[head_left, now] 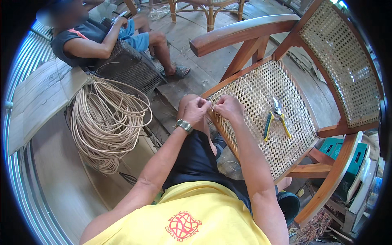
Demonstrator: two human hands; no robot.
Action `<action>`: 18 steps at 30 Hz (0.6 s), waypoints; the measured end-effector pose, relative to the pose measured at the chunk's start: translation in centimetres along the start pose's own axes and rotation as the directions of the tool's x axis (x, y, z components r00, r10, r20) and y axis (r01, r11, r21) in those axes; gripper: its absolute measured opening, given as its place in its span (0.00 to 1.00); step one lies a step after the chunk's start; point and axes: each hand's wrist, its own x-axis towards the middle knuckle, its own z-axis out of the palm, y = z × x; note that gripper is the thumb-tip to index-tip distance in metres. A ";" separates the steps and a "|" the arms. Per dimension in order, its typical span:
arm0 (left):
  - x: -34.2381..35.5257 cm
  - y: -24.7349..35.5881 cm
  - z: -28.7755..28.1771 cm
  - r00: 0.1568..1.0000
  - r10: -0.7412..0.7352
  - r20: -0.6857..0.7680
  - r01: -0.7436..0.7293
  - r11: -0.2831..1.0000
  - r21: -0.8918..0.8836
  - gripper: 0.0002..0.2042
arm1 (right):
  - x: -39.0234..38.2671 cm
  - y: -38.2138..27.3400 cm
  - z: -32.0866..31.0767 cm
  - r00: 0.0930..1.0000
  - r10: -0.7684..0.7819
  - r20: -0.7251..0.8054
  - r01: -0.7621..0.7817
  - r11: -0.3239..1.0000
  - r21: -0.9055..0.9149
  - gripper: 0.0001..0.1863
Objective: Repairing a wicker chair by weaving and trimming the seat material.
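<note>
A wooden armchair with a woven cane seat (286, 87) stands turned in front of me. At the front left corner of the seat, my left hand (197, 109) and my right hand (228, 108) are close together with fingers pinched. Between the fingertips shows a thin pale cane strand (212, 107); its ends are too small to follow. My right hand is at the seat's wooden edge, and my left hand is just outside it. Pruning shears (276, 120) with yellow and dark handles lie on the weave, right of my right hand, blades toward the back.
A big coil of rattan (110, 126) hangs on the left beside a wooden board (45, 102). Far left, another person (87, 45) sits on a woven seat. A rattan stool (210, 12) stands at the back. Green crates (347, 163) are at the right.
</note>
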 end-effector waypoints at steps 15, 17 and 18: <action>-1.0 3.9 -2.1 0.976 0.220 0.003 -0.215 0.953 0.211 0.09 | -1.2 1.6 -0.5 0.997 -0.066 -0.044 0.069 0.994 0.083 0.14; -1.0 5.4 -2.2 0.992 0.111 0.058 -0.120 0.979 0.166 0.09 | -1.1 1.7 -0.7 0.998 -0.056 -0.020 0.057 0.996 0.067 0.13; -0.8 5.8 -2.1 0.993 0.003 0.115 -0.018 0.992 0.126 0.10 | -1.1 1.9 -0.8 0.999 -0.048 0.004 0.048 0.998 0.049 0.13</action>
